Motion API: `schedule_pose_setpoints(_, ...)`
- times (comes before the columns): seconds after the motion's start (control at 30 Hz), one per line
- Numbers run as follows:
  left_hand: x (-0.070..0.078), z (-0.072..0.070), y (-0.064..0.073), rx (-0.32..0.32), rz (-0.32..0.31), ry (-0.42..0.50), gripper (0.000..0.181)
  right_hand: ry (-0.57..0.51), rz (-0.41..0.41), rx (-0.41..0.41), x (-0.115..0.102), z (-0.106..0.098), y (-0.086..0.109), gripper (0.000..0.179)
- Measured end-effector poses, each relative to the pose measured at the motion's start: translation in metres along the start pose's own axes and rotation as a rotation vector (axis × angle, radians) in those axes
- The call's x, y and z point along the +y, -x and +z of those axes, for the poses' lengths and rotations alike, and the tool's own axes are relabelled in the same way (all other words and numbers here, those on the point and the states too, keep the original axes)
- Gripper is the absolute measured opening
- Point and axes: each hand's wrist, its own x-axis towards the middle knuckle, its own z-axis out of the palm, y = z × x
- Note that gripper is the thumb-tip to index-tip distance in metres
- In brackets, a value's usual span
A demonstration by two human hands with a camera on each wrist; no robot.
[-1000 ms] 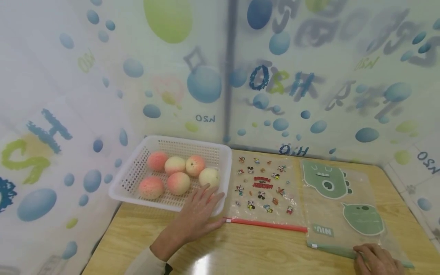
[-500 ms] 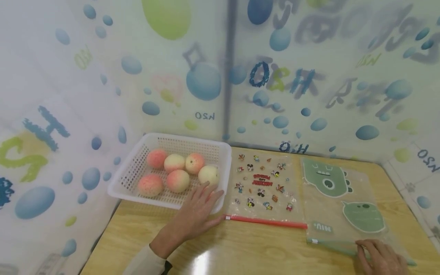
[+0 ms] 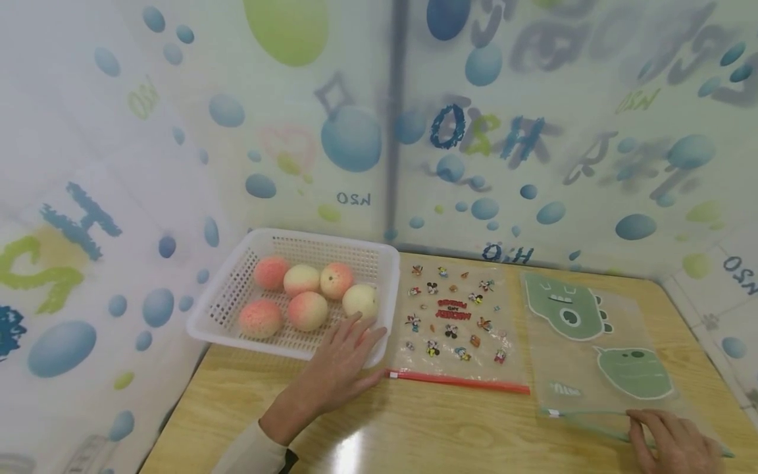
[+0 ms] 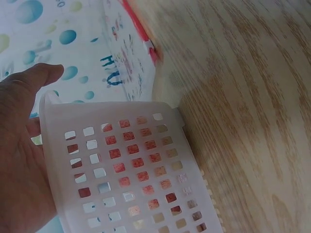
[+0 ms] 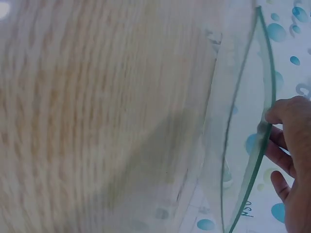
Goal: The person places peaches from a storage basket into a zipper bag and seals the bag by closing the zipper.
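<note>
My left hand (image 3: 340, 368) rests over the front right corner of a white plastic basket (image 3: 237, 257), fingers extended across its rim. Inside the basket lie several pink and cream peaches (image 3: 308, 311); a reddish patch shows between my fingers, mostly hidden. The left wrist view shows the basket's holed wall (image 4: 112, 116) beside my hand (image 4: 22, 160). My right hand (image 3: 672, 441) pinches the green-edged mouth of a clear slider bag (image 3: 568, 368) with green cartoon animal print. In the right wrist view the bag's mouth (image 5: 250, 116) gapes, one edge between thumb and fingers.
A clear slider bag (image 3: 453, 329) with small cartoon figures and a red zip strip lies flat between the basket and the green-edged bag. All rest on a wooden table (image 3: 438, 428). Walls (image 3: 355, 184) printed with blue and green dots enclose the table's back and sides.
My right hand has moved slightly right, lifting one edge of the green-edged bag, and its mouth has parted. My left hand stays at the basket.
</note>
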Motion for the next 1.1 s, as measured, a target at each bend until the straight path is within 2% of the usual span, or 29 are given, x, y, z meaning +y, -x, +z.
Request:
schedule_pose_setpoints(0.23, 0.0, 0.0, 0.0, 0.013, -0.002, -0.001, 0.063, 0.016, -0.117, 0.063, 0.008, -0.009, -0.013, 0.067)
schedule_pose_setpoints(0.33, 0.0, 0.0, 0.0, 0.011, 0.0, -0.009, 0.064, 0.027, -0.12, 0.085, 0.004, -0.013, -0.016, 0.063)
schedule_pose_setpoints(0.43, 0.0, 0.0, 0.0, 0.002, 0.001, -0.01, 0.064, 0.048, -0.086, 0.095, -0.001, -0.017, -0.018, 0.063)
schedule_pose_setpoints(0.63, 0.001, 0.0, 0.0, -0.013, -0.012, -0.006, 0.064, 0.013, -0.102, 0.218, -0.004, -0.016, -0.026, 0.061)
schedule_pose_setpoints(0.73, 0.002, -0.001, 0.0, -0.02, -0.023, -0.005, 0.064, -0.013, -0.155, 0.299, -0.004, -0.015, -0.031, 0.06)
schedule_pose_setpoints(0.87, 0.003, -0.001, 0.0, -0.04, -0.039, -0.005, 0.063, -0.045, -0.227, 0.366, -0.007, -0.018, -0.04, 0.06)
schedule_pose_setpoints(0.97, 0.003, -0.001, 0.0, -0.053, -0.046, -0.005, 0.064, -0.081, -0.256, 0.348, -0.009, -0.023, -0.044, 0.06)
schedule_pose_setpoints(1.1, 0.002, 0.0, 0.0, -0.039, -0.038, -0.012, 0.064, -0.121, -0.246, 0.318, -0.014, -0.025, -0.046, 0.059)
